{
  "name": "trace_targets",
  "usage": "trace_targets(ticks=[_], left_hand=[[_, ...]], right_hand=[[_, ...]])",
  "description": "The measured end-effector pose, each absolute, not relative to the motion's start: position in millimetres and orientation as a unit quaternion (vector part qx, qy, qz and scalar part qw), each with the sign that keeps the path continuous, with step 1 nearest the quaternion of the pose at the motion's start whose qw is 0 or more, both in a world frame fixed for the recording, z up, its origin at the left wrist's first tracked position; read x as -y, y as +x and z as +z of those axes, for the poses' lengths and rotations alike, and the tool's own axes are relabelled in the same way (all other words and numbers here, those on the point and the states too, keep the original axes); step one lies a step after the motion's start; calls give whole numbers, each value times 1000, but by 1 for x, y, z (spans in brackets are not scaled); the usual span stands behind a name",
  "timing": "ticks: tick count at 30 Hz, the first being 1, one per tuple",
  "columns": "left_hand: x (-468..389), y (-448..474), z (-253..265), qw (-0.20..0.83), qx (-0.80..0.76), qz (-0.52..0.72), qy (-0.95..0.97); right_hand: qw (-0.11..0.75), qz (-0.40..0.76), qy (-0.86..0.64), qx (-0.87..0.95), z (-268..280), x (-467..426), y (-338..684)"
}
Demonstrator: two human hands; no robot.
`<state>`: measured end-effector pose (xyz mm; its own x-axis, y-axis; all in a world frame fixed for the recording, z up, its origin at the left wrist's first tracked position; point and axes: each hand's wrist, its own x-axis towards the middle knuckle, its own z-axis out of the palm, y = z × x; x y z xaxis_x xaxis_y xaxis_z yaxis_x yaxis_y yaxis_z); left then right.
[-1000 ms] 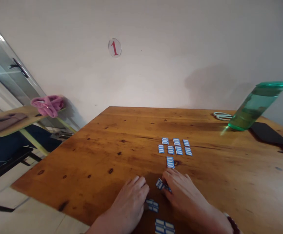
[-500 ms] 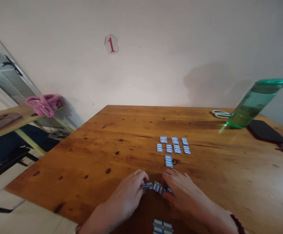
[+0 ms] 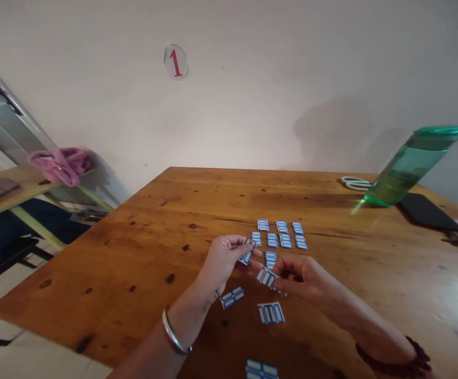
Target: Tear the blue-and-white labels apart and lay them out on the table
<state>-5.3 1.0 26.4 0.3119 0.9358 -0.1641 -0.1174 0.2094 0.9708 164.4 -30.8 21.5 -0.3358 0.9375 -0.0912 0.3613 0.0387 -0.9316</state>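
While both hands hold cards: the left-hand card [image 3: 246, 255] and the right-hand card [image 3: 267, 278] appear raised over the wooden table [image 3: 153, 237], near each other; whether they touch cannot be told.
Thin cards: such flat pieces would probably handle best with a light pinch at the edge, so that they neither bend nor slip; matching their angles would help line up the borders; with the hands this close, care is needed not to knock one card with the other.
Left hand [image 3: 221, 263]: closed in a pinch, thumb over its card and fingers beneath; the lower fingers reach toward the other card.
Right hand [image 3: 303, 276]: thumb and curled fingers grip its card at one end; a sliver of blue and white shows below the thumb, so it may hold more than one; the number is unclear.
Loose cards nearby: an angled card [image 3: 232, 297] lies just beside the left wrist; a striped card [image 3: 270, 312] lies below the right hand; a cut-off card [image 3: 262, 369] shows at the bottom of view.
Beyond the hands: a partly hidden card [image 3: 270, 259], then a two-row group [image 3: 286, 241], three behind four.
Farther right: a leaning-looking green bottle [image 3: 410, 168] near a black flat object [image 3: 428, 211].
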Motion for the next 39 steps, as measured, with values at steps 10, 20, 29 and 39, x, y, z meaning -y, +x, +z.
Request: trace_targets(ticks=[10, 20, 29, 39], left_hand=[[2, -7, 13, 753, -361, 468, 288], [2, -9, 15, 757, -352, 455, 309], [1, -15, 11, 710, -378, 485, 343], [6, -4, 9, 726, -375, 472, 331]], right_hand=[[383, 542, -508, 549, 15, 27, 159], [406, 524, -526, 533, 6, 28, 160], [446, 520, -510, 521, 7, 28, 161], [475, 614, -467, 424, 4, 30, 158]])
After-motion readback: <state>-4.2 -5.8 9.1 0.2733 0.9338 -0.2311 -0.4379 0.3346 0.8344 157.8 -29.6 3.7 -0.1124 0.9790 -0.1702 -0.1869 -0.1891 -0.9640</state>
